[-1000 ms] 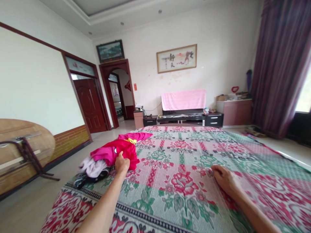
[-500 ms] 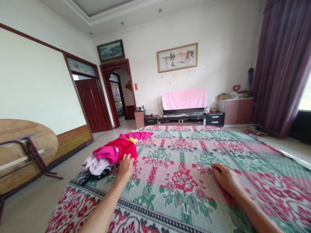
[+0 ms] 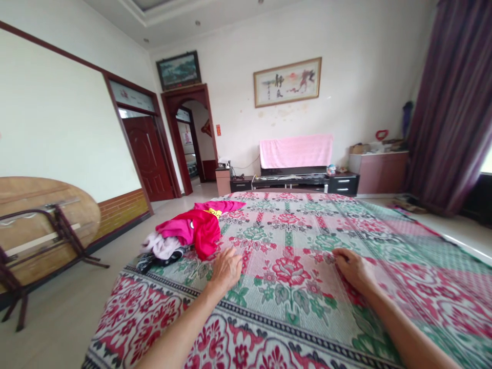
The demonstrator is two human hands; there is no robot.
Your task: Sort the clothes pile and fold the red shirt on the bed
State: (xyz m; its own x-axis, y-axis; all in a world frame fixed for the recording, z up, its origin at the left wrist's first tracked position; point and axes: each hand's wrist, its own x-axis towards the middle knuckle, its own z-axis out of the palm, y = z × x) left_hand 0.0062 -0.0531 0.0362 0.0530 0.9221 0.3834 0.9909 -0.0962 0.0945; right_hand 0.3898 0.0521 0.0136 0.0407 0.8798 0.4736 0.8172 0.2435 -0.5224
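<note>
Bright daylight from the window (image 3: 487,164) — soft shadows, edges bowed by wide-angle distortion, slight blur.

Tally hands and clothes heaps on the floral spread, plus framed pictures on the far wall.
Hands: 2, left hand and right hand, both resting on the floral spread
Clothes heaps: 1, heap of clothes
Framed pictures: 2, picture over the doorway and picture over the pink cloth
Total: 5

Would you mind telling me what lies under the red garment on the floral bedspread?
A pale lilac garment and a dark patterned piece stick out from beneath the red garment on its left. Whatever else lies under it is covered.
</note>
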